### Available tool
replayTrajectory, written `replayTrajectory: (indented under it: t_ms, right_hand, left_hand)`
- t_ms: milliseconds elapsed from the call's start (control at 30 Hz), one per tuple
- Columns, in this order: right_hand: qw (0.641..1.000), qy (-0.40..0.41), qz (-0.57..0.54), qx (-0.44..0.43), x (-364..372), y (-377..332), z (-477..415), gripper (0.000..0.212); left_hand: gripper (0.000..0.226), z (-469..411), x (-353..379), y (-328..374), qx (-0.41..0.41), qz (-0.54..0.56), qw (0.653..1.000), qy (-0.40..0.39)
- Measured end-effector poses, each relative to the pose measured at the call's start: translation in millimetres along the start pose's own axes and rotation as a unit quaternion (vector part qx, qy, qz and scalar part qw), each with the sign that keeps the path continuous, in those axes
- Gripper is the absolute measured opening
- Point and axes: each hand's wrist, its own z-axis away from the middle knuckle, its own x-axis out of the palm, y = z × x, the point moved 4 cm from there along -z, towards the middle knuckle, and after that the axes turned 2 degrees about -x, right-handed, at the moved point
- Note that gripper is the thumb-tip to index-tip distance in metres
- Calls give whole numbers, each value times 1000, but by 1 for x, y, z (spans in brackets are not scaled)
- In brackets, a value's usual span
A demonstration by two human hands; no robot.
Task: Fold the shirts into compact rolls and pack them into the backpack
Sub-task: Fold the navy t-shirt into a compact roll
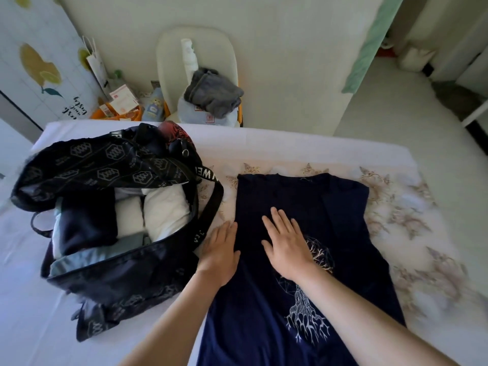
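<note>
Bed (264,143) with a white sheet and a floral cover, seen from above; a pale chair (169,48) carrying grey cloth (214,92) stands past its far edge. Shirt (303,202) — navy, with a white tree print (306,320) — lies flat on the cover, collar end beyond the fingertips of both hands, hem toward the person. Right hand (286,244) rests palm down on the shirt's middle, fingers straight and slightly spread, grasping nothing; the print begins just beside the hand's outer edge. Left hand (220,256) lies flat along the shirt's left edge, fingers straight and together, likewise released; its thumb side touches the fabric. Backpack (111,281) lies open just left of the left fingers, its strap (208,212) passing close by their tips. Inside it, white rolls (163,215) and a dark roll (84,223) sit side by side — packed closely, left of both hands.
</note>
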Motion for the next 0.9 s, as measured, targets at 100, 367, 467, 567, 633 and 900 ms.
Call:
replayTrajectory:
  t_ms: [100, 367, 467, 567, 633, 900]
  right_hand:
    - [999, -28, -11, -26, 8, -23, 48, 65]
    - [989, -108, -8, -97, 58, -71, 161, 68]
    - [982, -155, 23, -106, 65, -75, 178, 76]
    - [983, -155, -1, -99, 59, -77, 184, 79]
    - [983, -148, -40, -98, 54, -79, 189, 85]
    - [989, -141, -41, -12, 50, -71, 201, 104]
  left_hand:
    - [68, 56, 4, 1, -59, 61, 996, 41]
    - [49, 177, 50, -6, -222, 65, 973, -12]
    - [31, 197, 55, -3, -201, 76, 976, -45]
    - [12, 204, 48, 2, -164, 156, 974, -26]
    - [15, 203, 41, 7, -117, 243, 963, -1]
    - [41, 171, 14, 12, 82, 194, 976, -47]
